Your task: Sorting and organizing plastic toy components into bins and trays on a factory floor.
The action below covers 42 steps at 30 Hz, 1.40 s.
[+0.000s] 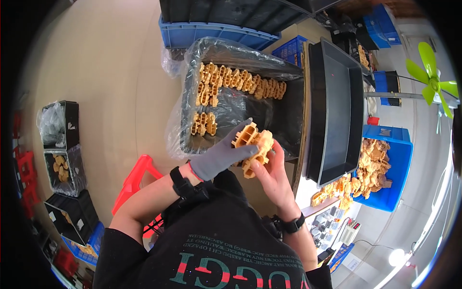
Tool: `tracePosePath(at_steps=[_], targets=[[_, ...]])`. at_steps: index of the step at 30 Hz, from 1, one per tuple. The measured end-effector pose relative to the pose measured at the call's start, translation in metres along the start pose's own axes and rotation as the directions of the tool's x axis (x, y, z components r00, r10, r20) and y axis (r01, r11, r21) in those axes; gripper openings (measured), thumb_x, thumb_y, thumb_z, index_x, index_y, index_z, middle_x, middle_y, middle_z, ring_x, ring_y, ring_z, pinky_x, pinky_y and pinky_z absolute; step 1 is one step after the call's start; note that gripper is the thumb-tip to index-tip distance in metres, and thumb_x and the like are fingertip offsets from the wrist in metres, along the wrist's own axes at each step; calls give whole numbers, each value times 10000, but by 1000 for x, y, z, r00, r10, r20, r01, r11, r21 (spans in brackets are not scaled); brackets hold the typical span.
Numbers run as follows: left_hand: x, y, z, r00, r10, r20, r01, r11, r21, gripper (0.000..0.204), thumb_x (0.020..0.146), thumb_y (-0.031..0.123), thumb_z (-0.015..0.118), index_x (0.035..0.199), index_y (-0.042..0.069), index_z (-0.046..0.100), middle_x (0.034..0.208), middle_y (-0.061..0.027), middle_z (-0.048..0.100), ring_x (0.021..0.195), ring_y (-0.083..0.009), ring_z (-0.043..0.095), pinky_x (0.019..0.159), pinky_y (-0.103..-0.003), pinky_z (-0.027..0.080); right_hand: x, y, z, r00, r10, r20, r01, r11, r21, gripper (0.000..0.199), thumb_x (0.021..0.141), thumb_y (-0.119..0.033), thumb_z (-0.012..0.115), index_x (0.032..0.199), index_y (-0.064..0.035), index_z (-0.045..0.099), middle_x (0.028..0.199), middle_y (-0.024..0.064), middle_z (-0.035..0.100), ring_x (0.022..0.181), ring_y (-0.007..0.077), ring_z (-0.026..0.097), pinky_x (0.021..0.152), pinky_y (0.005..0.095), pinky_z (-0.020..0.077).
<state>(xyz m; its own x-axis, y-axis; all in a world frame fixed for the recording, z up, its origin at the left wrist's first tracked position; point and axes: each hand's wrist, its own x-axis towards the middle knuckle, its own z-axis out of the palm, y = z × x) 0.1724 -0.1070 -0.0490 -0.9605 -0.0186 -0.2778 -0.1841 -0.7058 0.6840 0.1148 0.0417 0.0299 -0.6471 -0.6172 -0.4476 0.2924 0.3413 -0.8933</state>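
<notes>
My left hand (pixel 222 154), in a grey glove, and my bare right hand (pixel 272 172) together grip a small stack of orange honeycomb-shaped plastic parts (pixel 252 144). The stack is held just in front of a black bin lined with clear plastic (pixel 192 120). Inside the bin, more of the same orange parts (pixel 240 79) stand in a row along the far side, with two short groups (pixel 204 123) at the left.
An empty black tray (pixel 337 111) stands to the right of the bin. A blue crate (pixel 402 164) heaped with loose orange parts is further right. A red stool (pixel 137 178) and black bins (pixel 62 159) sit on the floor at left. A green fan (pixel 433 79) is at the right.
</notes>
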Motion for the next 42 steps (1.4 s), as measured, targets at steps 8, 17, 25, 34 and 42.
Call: tracePosePath(at_steps=[8, 17, 25, 34, 42], targets=[[-4, -2, 5, 987, 148, -59, -136, 976, 170, 822, 880, 278, 664, 1470, 9, 157, 1370, -86, 408, 1250, -148, 406, 1031, -285, 355, 14, -3, -3, 1000, -7, 5, 7, 1000, -5, 774, 888, -226, 661, 1444, -70, 145, 1358, 168, 395, 1232, 238, 435, 994, 366, 422], [-1, 6, -2, 988, 151, -41, -141, 973, 181, 772, 944, 331, 565, 1476, 11, 107, 1377, -109, 387, 1267, -157, 384, 1039, -288, 336, 25, 7, -1, 999, -41, 3, 40, 995, 88, 807, 885, -190, 662, 1472, -83, 119, 1395, 160, 370, 1275, 247, 390, 1050, 382, 360], [8, 1, 12, 979, 146, -145, -139, 989, 59, 791, 925, 345, 596, 1467, -2, 136, 1367, -107, 394, 1249, -146, 391, 1031, -283, 349, 31, 10, -9, 998, -63, 9, 63, 998, 24, 791, 890, -110, 633, 1476, -88, 102, 1394, 149, 367, 1275, 236, 394, 1030, 370, 386], [16, -2, 8, 975, 84, -208, -57, 989, 133, 797, 931, 319, 590, 1475, 8, 97, 1393, -106, 359, 1262, -147, 378, 1028, -288, 360, 39, 9, -14, 990, -25, 137, 41, 993, -115, 871, 875, -121, 652, 1480, -87, 27, 1413, 167, 340, 1210, 243, 475, 982, 356, 436], [20, -26, -9, 966, 155, -208, -188, 971, -149, 738, 960, 295, 523, 1474, 7, 79, 1417, -142, 324, 1293, -188, 360, 1032, -318, 367, 57, 14, -11, 994, 35, 102, -30, 998, -49, 897, 829, -89, 709, 1462, -42, 75, 1330, 112, 442, 1197, 180, 481, 981, 312, 428]])
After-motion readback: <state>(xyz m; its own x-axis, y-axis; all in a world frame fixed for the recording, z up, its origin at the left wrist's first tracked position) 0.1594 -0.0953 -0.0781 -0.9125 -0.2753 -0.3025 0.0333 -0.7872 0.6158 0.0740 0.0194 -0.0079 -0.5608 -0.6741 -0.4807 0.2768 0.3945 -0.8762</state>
